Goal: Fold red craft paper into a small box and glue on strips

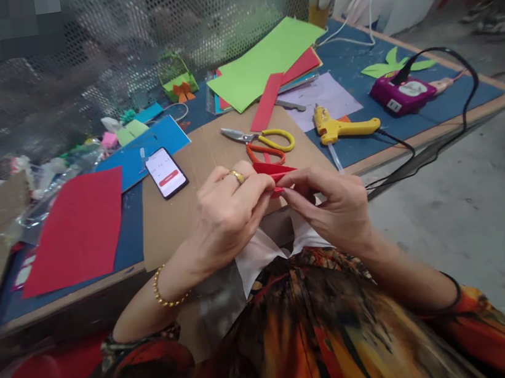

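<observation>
Between my two hands, close to the table's front edge, is a small folded piece of red paper (273, 169). My left hand (231, 207) pinches it from the left, a gold ring on one finger. From the other side my right hand (331, 203) grips its lower right part with thumb and forefinger. Much of the paper is covered by the fingers. Just beyond it lie scissors (276, 139) with one yellow and one orange handle. A yellow glue gun (347, 129) rests to the right, a glue stick poking out of it.
A cardboard sheet (209, 139) covers the middle of the blue table, with a phone (166, 172) on it. Red paper (76, 231) lies left, green sheets (270, 59) behind. At right stands a purple power socket (400, 94), its black cable looping over the edge.
</observation>
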`<state>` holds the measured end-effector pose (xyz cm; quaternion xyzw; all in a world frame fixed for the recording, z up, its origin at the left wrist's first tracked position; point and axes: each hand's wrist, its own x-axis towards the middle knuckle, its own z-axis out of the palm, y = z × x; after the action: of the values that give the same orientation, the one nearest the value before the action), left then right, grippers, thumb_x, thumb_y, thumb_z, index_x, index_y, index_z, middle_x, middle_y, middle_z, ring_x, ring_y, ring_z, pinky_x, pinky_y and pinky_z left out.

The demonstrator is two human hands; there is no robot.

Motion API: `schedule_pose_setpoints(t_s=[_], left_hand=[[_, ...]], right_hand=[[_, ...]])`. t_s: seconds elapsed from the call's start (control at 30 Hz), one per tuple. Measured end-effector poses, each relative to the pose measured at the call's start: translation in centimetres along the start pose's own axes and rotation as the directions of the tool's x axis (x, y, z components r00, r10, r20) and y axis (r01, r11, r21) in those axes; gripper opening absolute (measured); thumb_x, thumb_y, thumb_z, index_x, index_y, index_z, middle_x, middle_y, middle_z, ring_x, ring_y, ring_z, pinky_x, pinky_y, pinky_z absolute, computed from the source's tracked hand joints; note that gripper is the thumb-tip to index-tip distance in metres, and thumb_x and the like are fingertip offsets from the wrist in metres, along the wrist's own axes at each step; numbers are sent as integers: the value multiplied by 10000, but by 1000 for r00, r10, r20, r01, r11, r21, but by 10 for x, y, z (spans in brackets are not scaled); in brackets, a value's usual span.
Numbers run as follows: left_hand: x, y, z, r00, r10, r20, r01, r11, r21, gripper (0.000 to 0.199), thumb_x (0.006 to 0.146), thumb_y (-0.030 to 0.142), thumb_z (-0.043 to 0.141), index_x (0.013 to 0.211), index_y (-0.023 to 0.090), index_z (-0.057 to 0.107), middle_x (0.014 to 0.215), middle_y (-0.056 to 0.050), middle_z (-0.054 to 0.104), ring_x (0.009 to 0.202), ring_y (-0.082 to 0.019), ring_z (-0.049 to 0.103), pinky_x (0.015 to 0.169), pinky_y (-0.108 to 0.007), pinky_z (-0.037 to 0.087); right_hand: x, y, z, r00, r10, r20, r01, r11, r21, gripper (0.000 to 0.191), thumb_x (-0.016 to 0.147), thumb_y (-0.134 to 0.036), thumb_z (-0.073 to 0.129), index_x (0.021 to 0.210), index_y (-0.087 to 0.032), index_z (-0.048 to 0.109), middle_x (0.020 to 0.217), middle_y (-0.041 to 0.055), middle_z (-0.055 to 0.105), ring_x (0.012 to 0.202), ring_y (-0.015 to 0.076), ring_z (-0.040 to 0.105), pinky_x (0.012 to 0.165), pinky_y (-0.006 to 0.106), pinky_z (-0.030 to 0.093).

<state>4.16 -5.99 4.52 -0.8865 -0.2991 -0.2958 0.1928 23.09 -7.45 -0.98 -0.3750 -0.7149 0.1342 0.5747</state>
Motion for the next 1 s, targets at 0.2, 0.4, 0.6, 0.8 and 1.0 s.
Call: schedule_pose_setpoints(t_s=[0.2,0.4,0.6,0.8,1.0], left_hand=[[-11,14,-1,988,-148,-51,140,980,-140,85,1057,187,618,1125,196,668,841,25,763,627,-80,673,623,-201,505],[-20,20,3,969,-211,-131,178,958,-226,62,1024,182,676,1079,204,656,817,47,742,611,-60,679,642,-169,543],[-25,26,10,938,-252,-238,193,950,-247,116,991,122,709,1080,196,699,896,11,799,700,-83,746,726,-174,601],[-37,43,25,755,-650,-84,485,640,-596,21,986,194,726,990,182,709,869,-4,804,634,-90,755,631,-174,608],[-36,41,31,479,-721,500,642,-100,-760,388,996,495,674,1102,123,695,652,-10,740,527,-158,747,481,-205,558]], right_hand=[[-2,-3,-4,987,-158,-24,155,982,-107,123,963,-110,697,983,-230,718,819,-23,792,637,110,673,640,248,490],[-2,4,-2,949,-310,-57,300,943,-143,140,963,-102,691,1002,-235,672,792,-15,783,653,135,674,847,318,539],[-4,5,1,945,-319,-68,302,934,-189,116,999,-125,667,984,-239,657,772,-31,777,627,123,669,907,332,530],[-1,13,5,937,-348,6,338,905,-258,87,1009,-140,665,988,-223,658,762,-21,780,658,139,694,891,342,509],[-1,20,12,931,-360,66,361,877,-318,120,1050,-184,618,971,-229,697,780,-23,776,673,126,639,934,333,472]])
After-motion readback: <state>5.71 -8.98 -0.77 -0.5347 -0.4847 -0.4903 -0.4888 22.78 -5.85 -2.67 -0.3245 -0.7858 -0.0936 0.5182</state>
